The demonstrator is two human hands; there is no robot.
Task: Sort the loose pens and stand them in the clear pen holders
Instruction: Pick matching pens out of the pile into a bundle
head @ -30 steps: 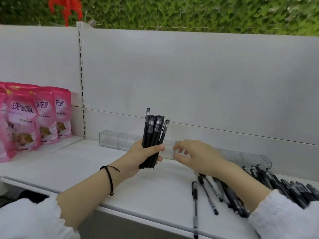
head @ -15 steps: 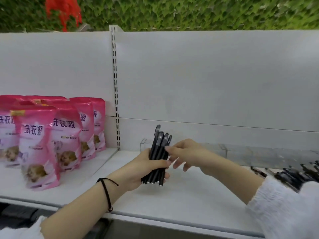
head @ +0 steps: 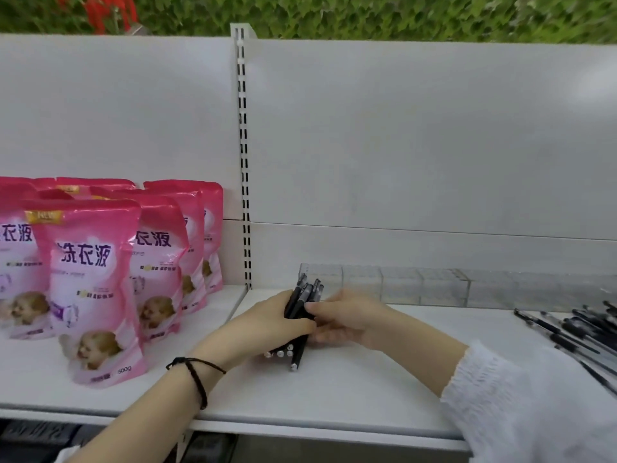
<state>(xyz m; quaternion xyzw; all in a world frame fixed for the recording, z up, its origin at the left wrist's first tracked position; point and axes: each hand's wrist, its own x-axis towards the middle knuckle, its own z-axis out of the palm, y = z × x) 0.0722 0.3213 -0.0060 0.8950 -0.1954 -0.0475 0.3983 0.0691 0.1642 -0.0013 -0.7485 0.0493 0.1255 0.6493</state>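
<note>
We're pretty sure this is a shop: a white metal display shelf [head: 334, 396] with a slotted white upright strip [head: 244, 162] mid-frame, identical glossy pink stand-up pouches [head: 90, 289] faced out lower left, and matching black pens [head: 581, 329] heaped far right.

Pouches [head: 96, 289] left, loose pens [head: 574, 329] right

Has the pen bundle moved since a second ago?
Yes. Against the clear holder, the pen bundle in the left hand has gone left, from partway along it to its left end, and down toward the shelf.
</note>
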